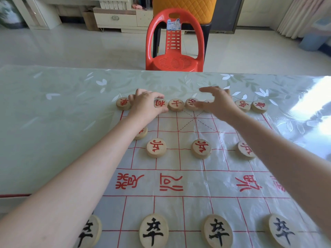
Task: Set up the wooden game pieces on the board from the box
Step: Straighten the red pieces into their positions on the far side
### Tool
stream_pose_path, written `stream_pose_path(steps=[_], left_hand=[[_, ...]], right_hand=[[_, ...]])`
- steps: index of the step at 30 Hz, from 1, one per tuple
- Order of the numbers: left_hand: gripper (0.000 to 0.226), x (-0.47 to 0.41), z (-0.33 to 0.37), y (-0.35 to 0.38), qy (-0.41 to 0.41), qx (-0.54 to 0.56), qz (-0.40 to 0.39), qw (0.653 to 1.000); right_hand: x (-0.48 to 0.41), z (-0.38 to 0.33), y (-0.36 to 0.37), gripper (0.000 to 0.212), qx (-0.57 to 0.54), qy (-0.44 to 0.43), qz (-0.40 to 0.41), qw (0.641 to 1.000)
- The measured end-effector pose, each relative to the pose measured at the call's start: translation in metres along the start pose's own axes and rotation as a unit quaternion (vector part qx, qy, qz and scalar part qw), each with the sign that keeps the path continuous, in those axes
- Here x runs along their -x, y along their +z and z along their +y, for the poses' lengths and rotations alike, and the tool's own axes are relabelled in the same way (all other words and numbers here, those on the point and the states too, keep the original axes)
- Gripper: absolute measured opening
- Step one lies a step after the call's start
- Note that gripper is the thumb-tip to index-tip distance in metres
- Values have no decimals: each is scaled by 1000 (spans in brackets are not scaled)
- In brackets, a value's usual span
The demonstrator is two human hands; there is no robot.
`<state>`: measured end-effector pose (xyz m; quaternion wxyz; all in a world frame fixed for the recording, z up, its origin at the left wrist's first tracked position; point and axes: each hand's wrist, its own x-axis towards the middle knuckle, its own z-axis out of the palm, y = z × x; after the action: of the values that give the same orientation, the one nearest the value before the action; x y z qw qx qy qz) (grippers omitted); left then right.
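Red-marked piece (160, 103) apparently gripped by left hand (146, 102) fingers, right hand (217, 102) fingers spread

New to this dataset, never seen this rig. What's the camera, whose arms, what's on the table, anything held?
There is no machine here: one wide-angle camera on a person's head looks down at their bare arms. A plastic board with red grid lines lies on the table. Round wooden pieces with red characters line the far row, and black-marked ones sit nearest. The left hand pinches a red piece in that row. The right hand hovers open, blurred, holding nothing visible. A red chair stands beyond.
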<state>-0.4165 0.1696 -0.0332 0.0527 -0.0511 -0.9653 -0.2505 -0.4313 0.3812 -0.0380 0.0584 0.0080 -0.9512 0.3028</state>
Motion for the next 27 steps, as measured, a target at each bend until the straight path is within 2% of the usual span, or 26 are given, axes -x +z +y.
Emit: stream_pose_path(steps=[5, 11, 17, 23, 27], left_hand=[[47, -1, 27, 5, 25, -5, -3, 1000], [49, -14, 56, 31, 50, -31, -14, 998], [48, -24, 62, 48, 71, -62, -22, 995], [43, -31, 63, 50, 72, -62, -39, 995], [45, -33, 62, 53, 77, -70, -24, 994]], right_hand=[[5, 40, -35, 50, 10, 22, -38, 999], [4, 43, -27, 57, 15, 25, -57, 998], [4, 33, -24, 53, 43, -30, -24, 998], [5, 28, -16, 57, 119, -10, 11, 993], [3, 25, -13, 43, 118, -18, 0, 993]])
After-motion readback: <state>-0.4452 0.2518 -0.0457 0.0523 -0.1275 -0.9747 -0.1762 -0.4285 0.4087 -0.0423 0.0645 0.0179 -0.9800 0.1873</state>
